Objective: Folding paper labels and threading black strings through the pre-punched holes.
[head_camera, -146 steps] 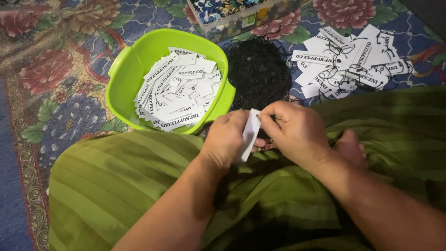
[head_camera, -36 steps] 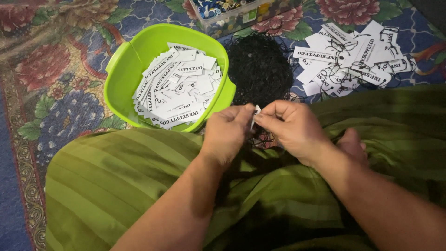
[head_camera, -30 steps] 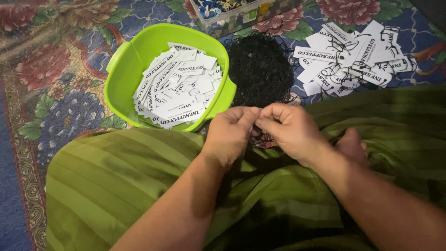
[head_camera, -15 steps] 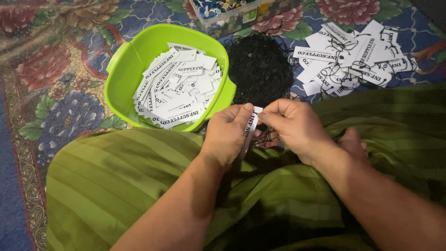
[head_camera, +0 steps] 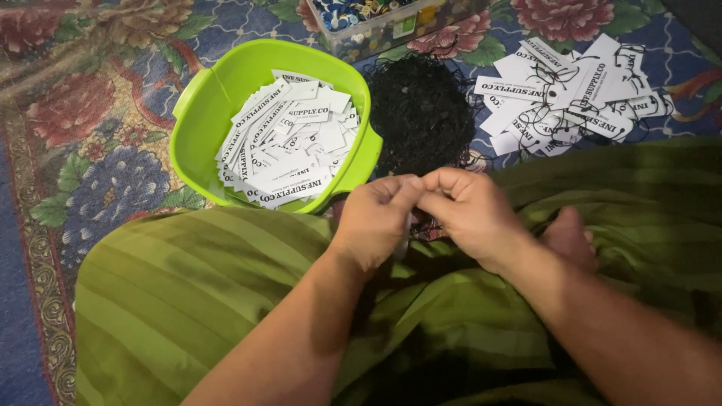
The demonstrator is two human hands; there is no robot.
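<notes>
Your left hand (head_camera: 376, 222) and right hand (head_camera: 470, 214) meet fingertip to fingertip over your lap, and between them sits a small white paper tag (head_camera: 406, 234), mostly hidden; only a pale sliver shows below your left fingers. Both sets of fingers are pinched closed together around it, thumbs pressed to forefingers. Whether a thread runs through the pinch you cannot tell from here. Beneath your hands lies the green striped cloth (head_camera: 188, 293) covering your knees. Just beyond your left hand stands the lime-green plastic basin (head_camera: 218, 90), heaped with white printed paper tags (head_camera: 289, 146). Beside its right rim lies a tangled mound of black thread (head_camera: 421, 113). Further right, a loose pile of white strung tags (head_camera: 571, 90) spreads over the flowered carpet (head_camera: 90, 120). A clear plastic box of coloured bits (head_camera: 391, 19) sits at the far edge.
</notes>
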